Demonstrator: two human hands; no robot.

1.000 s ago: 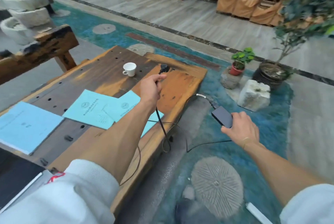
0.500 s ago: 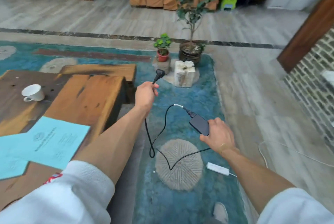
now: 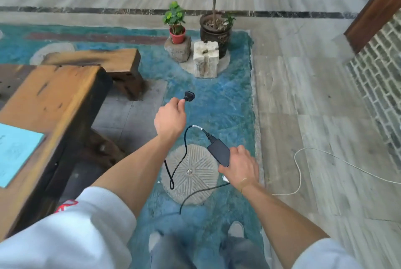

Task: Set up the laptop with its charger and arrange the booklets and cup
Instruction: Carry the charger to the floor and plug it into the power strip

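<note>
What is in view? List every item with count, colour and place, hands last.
plug: 1, black, pinched by left hand, above the rug
adapter: 1, black, in right hand
cord: 1, black, hanging looped between plug and adapter
booklet: 1, light blue, on table at left edge
table: 1, brown wood, left
bench: 1, brown wood, beyond table
rug: 1, blue, on floor
millstone: 1, grey, in rug below hands
plants: 2, one red pot, one dark pot, far rug end
white cable: 1, floor at right
left hand: grips plug
right hand: grips adapter
</note>
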